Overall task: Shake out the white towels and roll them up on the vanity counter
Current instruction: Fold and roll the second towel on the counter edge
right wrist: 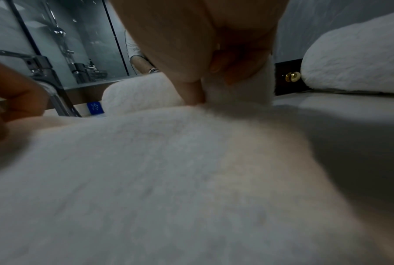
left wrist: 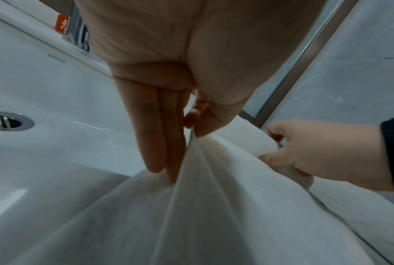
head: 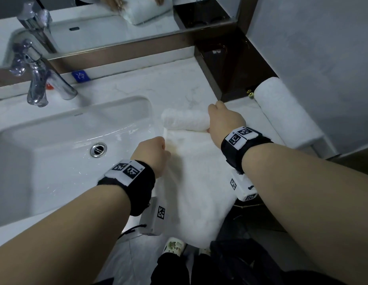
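A white towel (head: 191, 171) lies flat on the vanity counter (head: 154, 87) right of the sink, its near end hanging over the front edge. Its far end is wound into a roll (head: 184, 120). My right hand (head: 224, 122) grips the roll's right end (right wrist: 237, 89), fingers curled over it. My left hand (head: 152, 153) pinches the towel's left edge (left wrist: 191, 136) between thumb and forefinger, lifting a ridge of cloth; the other fingers (left wrist: 157, 143) point down onto the towel (left wrist: 214, 206). A finished rolled towel (head: 281, 112) lies at the right by the wall.
The white sink basin (head: 65, 140) with its drain (head: 98, 149) sits left of the towel, a chrome faucet (head: 41, 79) behind it. A mirror (head: 96, 23) and a dark wooden niche (head: 230, 64) back the counter. A blue tag (head: 80, 76) leans at the backsplash.
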Demonstrator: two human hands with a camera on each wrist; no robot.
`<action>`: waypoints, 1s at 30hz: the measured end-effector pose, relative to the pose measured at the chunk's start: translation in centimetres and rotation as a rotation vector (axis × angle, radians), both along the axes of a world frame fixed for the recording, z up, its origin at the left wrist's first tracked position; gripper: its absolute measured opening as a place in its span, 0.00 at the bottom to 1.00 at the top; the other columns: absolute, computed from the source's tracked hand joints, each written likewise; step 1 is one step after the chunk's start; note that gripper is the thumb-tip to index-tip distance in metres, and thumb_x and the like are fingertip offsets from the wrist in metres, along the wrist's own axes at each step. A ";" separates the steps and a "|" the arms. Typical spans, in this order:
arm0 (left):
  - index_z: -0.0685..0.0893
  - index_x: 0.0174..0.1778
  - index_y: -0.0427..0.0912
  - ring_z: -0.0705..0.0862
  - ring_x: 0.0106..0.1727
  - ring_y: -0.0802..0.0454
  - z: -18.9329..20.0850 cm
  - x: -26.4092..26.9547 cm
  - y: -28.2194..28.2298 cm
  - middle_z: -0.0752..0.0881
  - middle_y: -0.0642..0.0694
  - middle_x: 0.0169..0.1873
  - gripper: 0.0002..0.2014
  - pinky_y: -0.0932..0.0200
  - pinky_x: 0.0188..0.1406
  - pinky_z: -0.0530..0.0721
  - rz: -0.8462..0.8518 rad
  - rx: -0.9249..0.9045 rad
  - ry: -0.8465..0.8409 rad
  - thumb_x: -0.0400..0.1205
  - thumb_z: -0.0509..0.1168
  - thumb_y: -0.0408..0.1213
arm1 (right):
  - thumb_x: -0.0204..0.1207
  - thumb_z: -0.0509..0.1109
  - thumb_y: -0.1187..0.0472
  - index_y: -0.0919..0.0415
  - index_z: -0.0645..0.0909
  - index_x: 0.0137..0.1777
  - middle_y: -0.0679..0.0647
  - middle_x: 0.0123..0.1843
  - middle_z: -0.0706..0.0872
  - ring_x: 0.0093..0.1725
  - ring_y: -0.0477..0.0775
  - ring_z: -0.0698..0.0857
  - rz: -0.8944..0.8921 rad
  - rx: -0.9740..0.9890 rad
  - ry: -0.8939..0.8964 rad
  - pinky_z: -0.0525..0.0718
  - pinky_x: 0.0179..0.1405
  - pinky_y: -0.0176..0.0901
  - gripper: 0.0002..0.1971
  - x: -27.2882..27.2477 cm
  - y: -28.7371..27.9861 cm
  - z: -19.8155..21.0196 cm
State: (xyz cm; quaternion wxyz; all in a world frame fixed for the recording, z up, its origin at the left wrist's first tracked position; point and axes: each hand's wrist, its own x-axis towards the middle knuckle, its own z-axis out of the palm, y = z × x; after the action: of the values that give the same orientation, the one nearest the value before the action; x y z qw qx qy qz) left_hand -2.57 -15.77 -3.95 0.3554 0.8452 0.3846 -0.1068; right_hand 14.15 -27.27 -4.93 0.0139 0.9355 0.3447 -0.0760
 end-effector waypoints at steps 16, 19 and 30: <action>0.70 0.59 0.46 0.87 0.35 0.47 -2.2 -4.5 -0.1 0.88 0.45 0.45 0.27 0.55 0.35 0.85 0.056 -0.248 -0.001 0.72 0.78 0.39 | 0.75 0.69 0.69 0.61 0.71 0.60 0.57 0.64 0.71 0.25 0.55 0.68 0.008 0.004 0.006 0.60 0.21 0.41 0.16 -0.2 -0.7 -0.4; 0.75 0.56 0.45 0.89 0.37 0.47 -2.0 -5.4 0.2 0.88 0.45 0.45 0.14 0.53 0.40 0.89 0.008 -0.221 0.032 0.78 0.71 0.38 | 0.74 0.69 0.69 0.61 0.70 0.61 0.57 0.66 0.70 0.26 0.56 0.69 0.006 -0.003 0.007 0.62 0.21 0.41 0.17 -0.3 -0.7 -0.4; 0.72 0.47 0.41 0.78 0.43 0.43 -2.2 -6.3 0.3 0.80 0.45 0.40 0.05 0.53 0.41 0.73 -0.072 0.050 0.151 0.86 0.55 0.37 | 0.75 0.69 0.68 0.62 0.70 0.60 0.57 0.66 0.70 0.30 0.60 0.75 0.008 -0.006 0.015 0.63 0.21 0.42 0.16 -0.3 -0.9 -0.2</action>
State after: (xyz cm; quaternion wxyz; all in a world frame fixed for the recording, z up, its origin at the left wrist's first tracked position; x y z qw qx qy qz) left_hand -8.85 -15.42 -6.20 0.3002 0.8567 0.3819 -0.1733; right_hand 13.84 -28.13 -5.10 0.0144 0.9335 0.3484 -0.0840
